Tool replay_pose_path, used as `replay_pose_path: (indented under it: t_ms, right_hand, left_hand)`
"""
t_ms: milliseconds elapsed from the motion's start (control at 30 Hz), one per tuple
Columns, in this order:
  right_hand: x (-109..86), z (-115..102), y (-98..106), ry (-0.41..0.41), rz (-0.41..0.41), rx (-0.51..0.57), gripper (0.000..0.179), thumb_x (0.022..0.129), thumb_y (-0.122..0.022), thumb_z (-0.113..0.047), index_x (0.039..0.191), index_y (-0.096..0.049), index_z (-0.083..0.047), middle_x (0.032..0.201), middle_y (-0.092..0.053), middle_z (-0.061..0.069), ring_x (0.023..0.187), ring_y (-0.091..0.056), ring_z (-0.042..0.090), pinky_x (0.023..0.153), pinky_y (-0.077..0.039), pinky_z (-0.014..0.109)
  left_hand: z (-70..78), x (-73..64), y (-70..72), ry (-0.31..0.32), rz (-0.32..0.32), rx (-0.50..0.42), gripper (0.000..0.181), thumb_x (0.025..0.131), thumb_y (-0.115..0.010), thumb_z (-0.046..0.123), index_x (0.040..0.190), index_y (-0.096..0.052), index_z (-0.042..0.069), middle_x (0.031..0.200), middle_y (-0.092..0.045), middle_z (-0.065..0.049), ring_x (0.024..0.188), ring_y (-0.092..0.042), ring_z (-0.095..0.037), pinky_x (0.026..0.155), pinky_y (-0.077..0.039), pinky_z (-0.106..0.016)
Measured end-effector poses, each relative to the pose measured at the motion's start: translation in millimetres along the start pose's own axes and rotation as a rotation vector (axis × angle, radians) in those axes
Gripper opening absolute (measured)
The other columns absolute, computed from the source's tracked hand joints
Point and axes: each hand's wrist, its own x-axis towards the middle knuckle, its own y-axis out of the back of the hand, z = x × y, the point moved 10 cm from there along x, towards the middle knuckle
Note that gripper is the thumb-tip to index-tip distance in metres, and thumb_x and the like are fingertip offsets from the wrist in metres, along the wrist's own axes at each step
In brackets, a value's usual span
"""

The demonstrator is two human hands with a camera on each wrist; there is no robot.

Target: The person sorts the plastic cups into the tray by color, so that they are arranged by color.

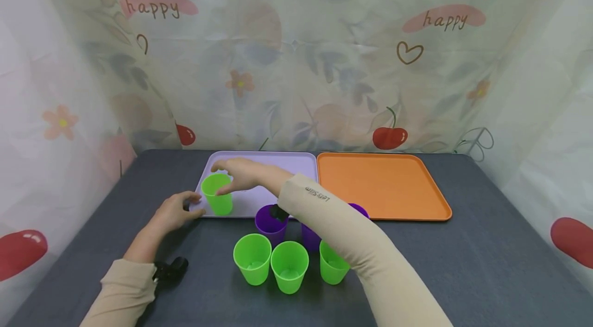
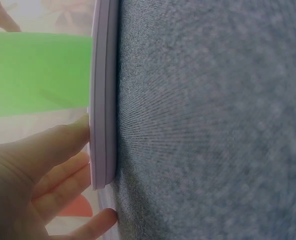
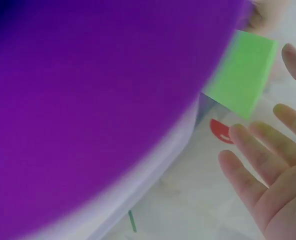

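A green cup (image 1: pixel 217 198) stands upright on the left end of the lilac tray (image 1: pixel 266 160). Over that end, my right hand (image 1: pixel 241 173) is spread beside the cup; in the right wrist view its fingers (image 3: pixel 248 155) are apart from the green cup (image 3: pixel 243 75). At the tray's front left corner is my left hand (image 1: pixel 172 212), thumb and fingers loosely extended. The left wrist view has the thumb (image 2: pixel 63 142) right at the tray rim (image 2: pixel 104 100), below the green cup (image 2: pixel 38 75). A purple cup (image 3: pixel 113 100) fills much of the right wrist view.
Green cups (image 1: pixel 252 260) (image 1: pixel 290 268) (image 1: pixel 331 268) stand in a front row on the dark table (image 1: pixel 208 301). Behind them are purple cups (image 1: pixel 271 229) (image 1: pixel 309 238), partly hidden by my right sleeve (image 1: pixel 352 234). An orange tray (image 1: pixel 380 183) lies right of the lilac one.
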Motion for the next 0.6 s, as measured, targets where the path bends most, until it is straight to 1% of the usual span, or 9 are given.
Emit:
replay_pose_path:
  t_ms: [100, 233, 300, 467, 600]
  right_hand:
    - [-6.1, 3.2, 8.7, -0.015, 0.017, 0.040, 0.054, 0.089, -0.062, -0.030, 0.135, -0.044, -0.008, 0.139, -0.050, 0.007, 0.125, -0.051, 0.020, 0.106, -0.038, 0.027]
    - [-20.4, 4.6, 21.4, 0.005, 0.048, 0.091, 0.049, 0.090, -0.062, -0.028, 0.133, -0.047, -0.008, 0.136, -0.053, 0.006, 0.118, -0.057, 0.021, 0.101, -0.043, 0.028]
    - [-29.7, 6.5, 26.8, 0.020, 0.070, 0.122, 0.047, 0.089, -0.062, -0.027, 0.130, -0.050, -0.008, 0.133, -0.055, 0.006, 0.117, -0.058, 0.021, 0.099, -0.044, 0.028]
    - [-56.6, 16.9, 40.1, 0.042, 0.159, 0.190, 0.041, 0.089, -0.062, -0.025, 0.126, -0.054, -0.009, 0.126, -0.061, 0.007, 0.111, -0.061, 0.018, 0.095, -0.046, 0.025]
    - [-80.0, 27.0, 48.2, 0.037, 0.213, 0.231, 0.039, 0.089, -0.063, -0.025, 0.124, -0.056, -0.011, 0.121, -0.063, 0.006, 0.108, -0.062, 0.017, 0.095, -0.047, 0.028]
  left_hand:
    - [0.6, 0.6, 0.5, -0.005, 0.007, 0.003, 0.047, 0.085, -0.066, 0.024, 0.119, -0.056, -0.007, 0.118, -0.060, -0.026, 0.111, -0.052, -0.044, 0.088, -0.043, -0.054]
    - [1.3, 1.4, 0.6, -0.007, 0.016, 0.005, 0.047, 0.084, -0.066, 0.024, 0.118, -0.056, -0.007, 0.117, -0.061, -0.026, 0.111, -0.052, -0.044, 0.089, -0.042, -0.054]
    - [1.8, 1.6, 0.3, -0.011, 0.017, 0.003, 0.047, 0.084, -0.067, 0.024, 0.118, -0.057, -0.007, 0.117, -0.061, -0.026, 0.111, -0.052, -0.044, 0.089, -0.042, -0.054]
    - [4.1, 0.5, 1.0, -0.030, 0.023, -0.006, 0.048, 0.084, -0.067, 0.025, 0.118, -0.056, -0.008, 0.117, -0.061, -0.027, 0.112, -0.051, -0.045, 0.091, -0.041, -0.055]
    - [5.7, -0.9, 1.6, -0.040, 0.026, -0.007, 0.047, 0.084, -0.066, 0.023, 0.118, -0.056, -0.009, 0.117, -0.060, -0.028, 0.113, -0.050, -0.046, 0.092, -0.040, -0.056]
